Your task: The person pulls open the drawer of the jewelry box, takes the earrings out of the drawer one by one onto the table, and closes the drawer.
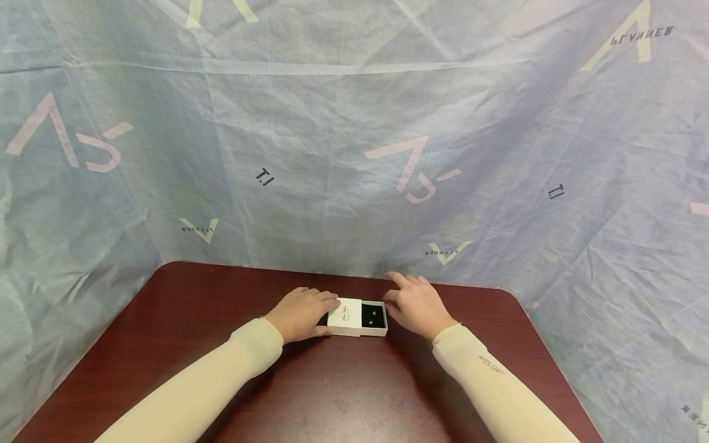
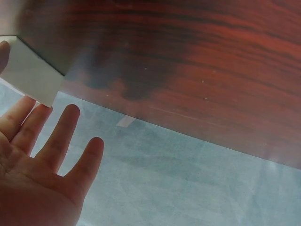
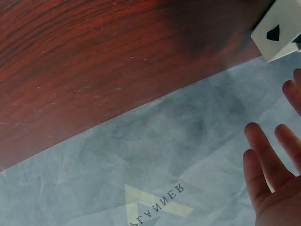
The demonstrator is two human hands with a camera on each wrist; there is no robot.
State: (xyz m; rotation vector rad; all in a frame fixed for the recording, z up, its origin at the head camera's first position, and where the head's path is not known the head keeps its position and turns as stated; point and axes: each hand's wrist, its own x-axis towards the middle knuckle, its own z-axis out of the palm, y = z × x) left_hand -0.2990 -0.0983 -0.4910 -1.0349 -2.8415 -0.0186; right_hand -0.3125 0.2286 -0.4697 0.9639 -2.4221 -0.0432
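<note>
A small white sliding jewelry box with printed lettering on its sleeve lies on the table. Its drawer sticks out to the right, showing a black pad with small star-shaped pieces on it, seemingly earrings. My left hand holds the sleeve's left part, thumb at the near edge and fingers along the far edge. Just off the drawer's right end is my right hand, its fingers loosely spread. In the right wrist view, the box's end wall has a dark notch, and the visible fingers are apart from it.
A dark red wood-grain table bears the box. Its far edge meets a hanging grey-blue cloth printed with letters, which also encloses both sides. Light sleeves cover both forearms.
</note>
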